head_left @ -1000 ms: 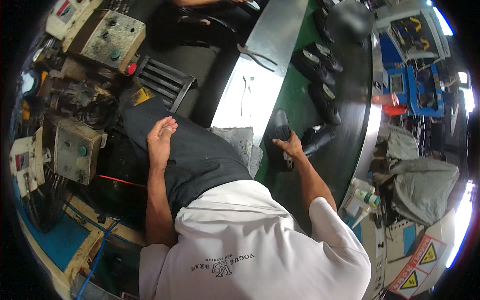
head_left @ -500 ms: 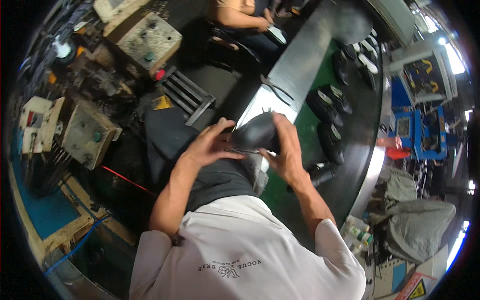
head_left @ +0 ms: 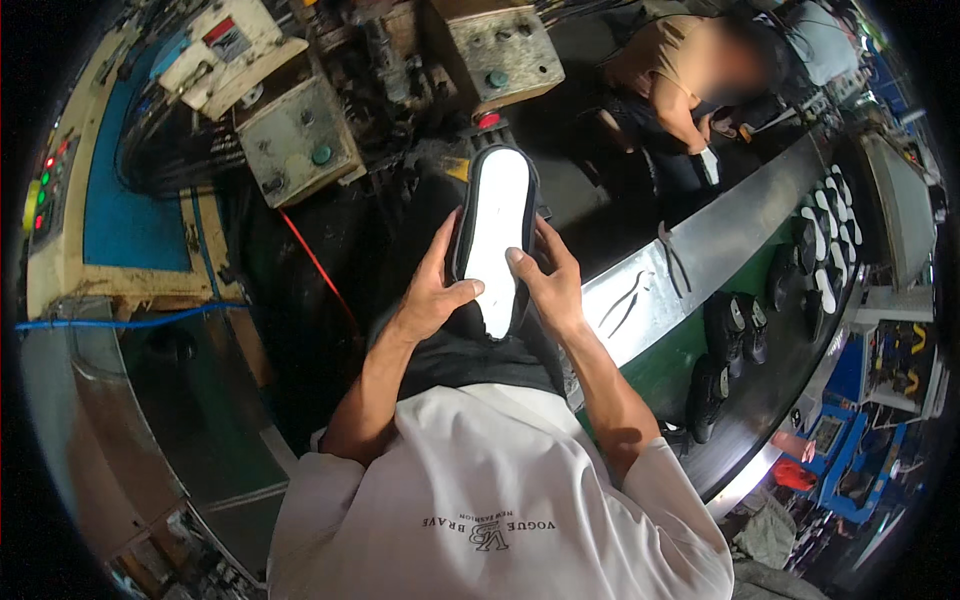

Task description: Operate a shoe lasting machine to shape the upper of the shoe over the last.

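Note:
A black shoe upper lies bottom up between my hands, above my lap, with a long white insole board facing me. Its wider, rounded end points away from me. My left hand grips the left side, thumb pressed on the white board near the narrow end. Opposite it, my right hand clasps the other side, its thumb also on the board. The fingers of both hands are partly hidden behind the shoe. To the right, a pair of pincers and a second pair of pincers rest on a metal ledge.
Black shoes and white insole boards lie on the green and dark bench at right. Machine control boxes with green buttons stand ahead left. Another person sits at far right beside the ledge. A blue cable crosses at left.
The shoe has moved left, away from the ledge, and turned so its white bottom faces me. Both thumbs now press on it. My view has swung left. The other person leans forward.

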